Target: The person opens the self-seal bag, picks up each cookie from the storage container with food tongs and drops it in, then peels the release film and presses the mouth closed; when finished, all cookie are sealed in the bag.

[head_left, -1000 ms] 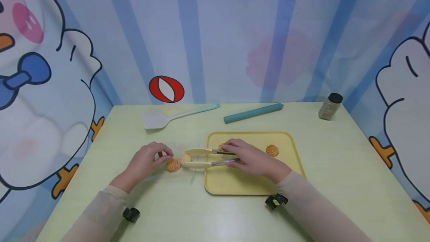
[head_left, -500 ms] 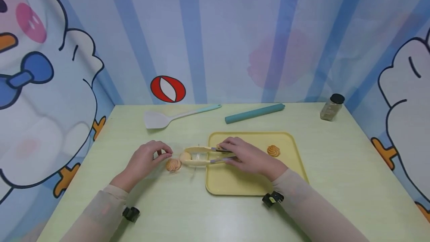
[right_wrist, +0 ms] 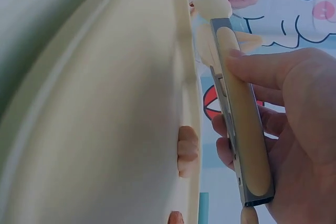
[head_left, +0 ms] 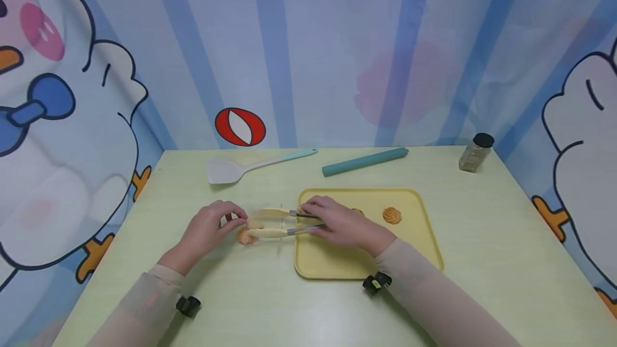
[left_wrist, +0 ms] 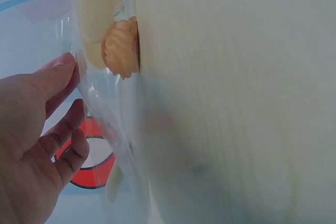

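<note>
My left hand [head_left: 212,229] pinches the edge of a clear plastic bag [left_wrist: 105,100] lying on the table. Inside the bag is a swirled cookie [left_wrist: 121,48], just right of the left fingertips in the head view. With thumb and fingers my right hand [head_left: 339,222] grips food tongs [right_wrist: 244,124] by their metal and yellow handles. Their pale yellow tips reach left into the bag beside the cookie. Between the tips shows a pale rounded piece [head_left: 254,224]; I cannot tell whether it is another cookie.
Beneath the right hand is a yellow tray [head_left: 337,271] with a cookie [head_left: 392,215] and another partly hidden one [head_left: 357,211]. Behind lie a spatula [head_left: 226,171] and a teal stick-shaped roll [head_left: 365,161]. A black-lidded jar [head_left: 475,152] stands at the back right.
My right hand and the tongs have shifted left, with the pale piece between the tips, deeper into the bag. A second tray cookie has come partly into sight. My left hand stays put.
</note>
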{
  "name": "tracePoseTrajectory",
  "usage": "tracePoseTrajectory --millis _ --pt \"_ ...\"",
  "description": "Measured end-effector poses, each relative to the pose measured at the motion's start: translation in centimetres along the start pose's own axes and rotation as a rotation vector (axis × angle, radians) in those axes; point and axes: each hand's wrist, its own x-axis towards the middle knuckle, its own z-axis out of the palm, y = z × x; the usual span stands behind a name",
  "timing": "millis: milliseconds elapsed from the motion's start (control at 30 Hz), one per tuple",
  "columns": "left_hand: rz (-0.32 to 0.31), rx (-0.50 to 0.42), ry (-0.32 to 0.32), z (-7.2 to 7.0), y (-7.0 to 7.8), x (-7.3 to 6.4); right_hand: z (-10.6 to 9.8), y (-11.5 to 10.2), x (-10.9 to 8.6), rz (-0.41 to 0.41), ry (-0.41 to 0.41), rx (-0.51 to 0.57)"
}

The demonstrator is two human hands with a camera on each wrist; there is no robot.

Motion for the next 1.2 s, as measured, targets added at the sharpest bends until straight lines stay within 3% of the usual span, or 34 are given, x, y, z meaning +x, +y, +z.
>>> tracePoseTrajectory --millis 200,633,967,1200 --pt "-0.024 0.006 -0.012 -0.1 -0.1 0.0 -0.8 -0.2 -0.6 0.010 0.018 -0.010" --pt "-0.071 -0.009 -0.045 0.1 0.0 0.1 -3.3 2.2 -6.3 0.086 0.108 0.001" --pt "-0.049 -0.010 -0.037 0.5 -0.3 -0.1 -4.7 4.7 -10.8 0.151 0.157 -0.042" --pt "-0.033 -0.009 -0.036 0.5 -0.1 0.1 -5.3 6.0 -12.7 0.217 0.164 -0.028"
